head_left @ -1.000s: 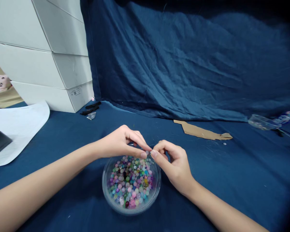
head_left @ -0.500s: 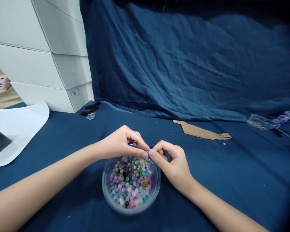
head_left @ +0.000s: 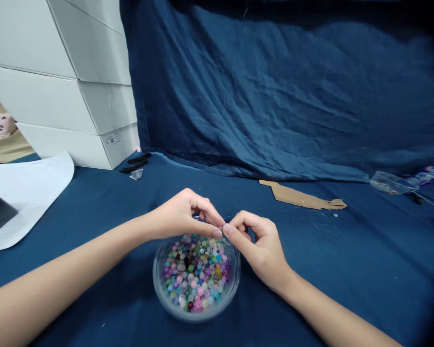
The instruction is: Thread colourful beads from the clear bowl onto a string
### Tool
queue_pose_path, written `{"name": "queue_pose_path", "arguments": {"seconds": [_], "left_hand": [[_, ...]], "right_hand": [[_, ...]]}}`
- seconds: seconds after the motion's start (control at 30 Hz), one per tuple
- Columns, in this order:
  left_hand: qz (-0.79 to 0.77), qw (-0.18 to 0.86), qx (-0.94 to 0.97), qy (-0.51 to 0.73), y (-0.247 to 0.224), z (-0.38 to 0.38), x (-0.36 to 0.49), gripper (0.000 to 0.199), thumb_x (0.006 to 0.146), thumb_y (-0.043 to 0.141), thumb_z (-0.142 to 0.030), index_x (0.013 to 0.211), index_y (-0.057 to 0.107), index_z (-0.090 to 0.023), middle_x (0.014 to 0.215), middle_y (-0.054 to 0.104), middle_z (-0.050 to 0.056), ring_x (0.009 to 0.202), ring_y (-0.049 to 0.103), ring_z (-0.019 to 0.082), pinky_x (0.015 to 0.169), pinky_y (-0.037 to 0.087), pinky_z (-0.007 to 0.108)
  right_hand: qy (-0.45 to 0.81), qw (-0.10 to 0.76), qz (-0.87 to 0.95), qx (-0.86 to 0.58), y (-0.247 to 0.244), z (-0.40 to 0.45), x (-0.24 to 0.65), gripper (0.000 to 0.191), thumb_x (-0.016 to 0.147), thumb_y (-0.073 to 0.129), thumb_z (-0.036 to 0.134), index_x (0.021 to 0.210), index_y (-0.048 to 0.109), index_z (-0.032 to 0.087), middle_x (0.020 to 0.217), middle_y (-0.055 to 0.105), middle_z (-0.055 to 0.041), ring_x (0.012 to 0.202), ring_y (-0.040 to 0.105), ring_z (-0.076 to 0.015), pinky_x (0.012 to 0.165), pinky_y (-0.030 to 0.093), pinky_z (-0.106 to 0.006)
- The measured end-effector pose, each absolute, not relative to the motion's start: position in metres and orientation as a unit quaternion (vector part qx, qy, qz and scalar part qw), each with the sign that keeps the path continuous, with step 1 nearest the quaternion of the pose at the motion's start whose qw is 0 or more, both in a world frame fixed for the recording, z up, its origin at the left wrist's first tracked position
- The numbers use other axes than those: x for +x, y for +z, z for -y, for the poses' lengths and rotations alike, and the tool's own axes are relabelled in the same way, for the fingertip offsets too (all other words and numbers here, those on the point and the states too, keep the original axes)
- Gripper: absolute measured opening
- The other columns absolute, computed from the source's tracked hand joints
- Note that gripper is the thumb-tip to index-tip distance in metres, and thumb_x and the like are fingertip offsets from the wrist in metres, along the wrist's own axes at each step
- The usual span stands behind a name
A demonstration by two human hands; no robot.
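Creased cloth (head_left: 256, 96) behind; left hand (head_left: 190, 214) and right hand (head_left: 262, 246) pinch a tiny piece (head_left: 221, 230) above round beads (head_left: 197, 277)

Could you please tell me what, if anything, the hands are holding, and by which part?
The left hand and right hand pinch something tiny, perhaps a bead, between their fingertips near the bowl; its gripped part cannot be told.

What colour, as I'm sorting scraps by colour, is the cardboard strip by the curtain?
Plain light brown; the head view shows the cardboard strip best.
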State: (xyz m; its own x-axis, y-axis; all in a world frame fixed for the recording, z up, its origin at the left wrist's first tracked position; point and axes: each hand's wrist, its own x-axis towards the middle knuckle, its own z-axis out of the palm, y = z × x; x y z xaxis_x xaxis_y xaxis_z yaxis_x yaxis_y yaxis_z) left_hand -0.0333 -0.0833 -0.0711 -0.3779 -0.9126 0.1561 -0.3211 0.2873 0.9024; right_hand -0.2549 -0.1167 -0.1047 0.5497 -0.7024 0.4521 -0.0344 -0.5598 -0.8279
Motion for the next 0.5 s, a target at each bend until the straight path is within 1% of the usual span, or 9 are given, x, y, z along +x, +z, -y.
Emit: {"name": "queue_pose_path", "arguments": {"seconds": [0.23,0.33,0.43,0.5], "left_hand": [[0.711,0.356,0.425,-0.431,-0.071,0.082,-0.033,0.023,0.079,0.089,-0.028,0.098,0.084,-0.017,0.087,0.079,0.005,0.081,0.071,0.017,0.074,0.054,0.025],[0.695,0.369,0.434,-0.438,-0.07,0.083,-0.037,0.031,0.079,0.089,-0.028,0.104,0.077,-0.015,0.085,0.08,0.005,0.079,0.072,0.017,0.074,0.051,0.026],[0.698,0.391,0.447,-0.402,-0.067,0.084,-0.042,0.037,0.08,0.089,-0.029,0.108,0.07,-0.014,0.083,0.079,0.003,0.077,0.071,0.016,0.075,0.048,0.027],[0.711,0.397,0.455,-0.36,-0.065,0.086,-0.046,0.034,0.083,0.086,-0.03,0.108,0.068,-0.015,0.083,0.079,0.002,0.078,0.07,0.015,0.075,0.047,0.028]], "right_hand": [[-0.414,0.42,-0.232,-0.773,-0.105,0.119,-0.254,0.028,0.096,0.067,0.035,0.073,0.065,0.019,0.058,0.039,0.006,0.054,0.036,-0.0118,0.053,0.028,-0.029],[-0.406,0.431,-0.233,-0.771,-0.106,0.12,-0.254,0.027,0.096,0.066,0.034,0.075,0.064,0.019,0.059,0.04,0.006,0.056,0.036,-0.0122,0.055,0.028,-0.029],[-0.404,0.434,-0.236,-0.77,-0.107,0.122,-0.253,0.027,0.098,0.064,0.034,0.076,0.063,0.019,0.062,0.042,0.0055,0.059,0.038,-0.013,0.059,0.031,-0.029],[-0.41,0.441,-0.245,-0.76,-0.108,0.125,-0.253,0.027,0.099,0.063,0.035,0.077,0.062,0.019,0.065,0.045,0.0047,0.063,0.039,-0.0136,0.061,0.032,-0.029]]}}
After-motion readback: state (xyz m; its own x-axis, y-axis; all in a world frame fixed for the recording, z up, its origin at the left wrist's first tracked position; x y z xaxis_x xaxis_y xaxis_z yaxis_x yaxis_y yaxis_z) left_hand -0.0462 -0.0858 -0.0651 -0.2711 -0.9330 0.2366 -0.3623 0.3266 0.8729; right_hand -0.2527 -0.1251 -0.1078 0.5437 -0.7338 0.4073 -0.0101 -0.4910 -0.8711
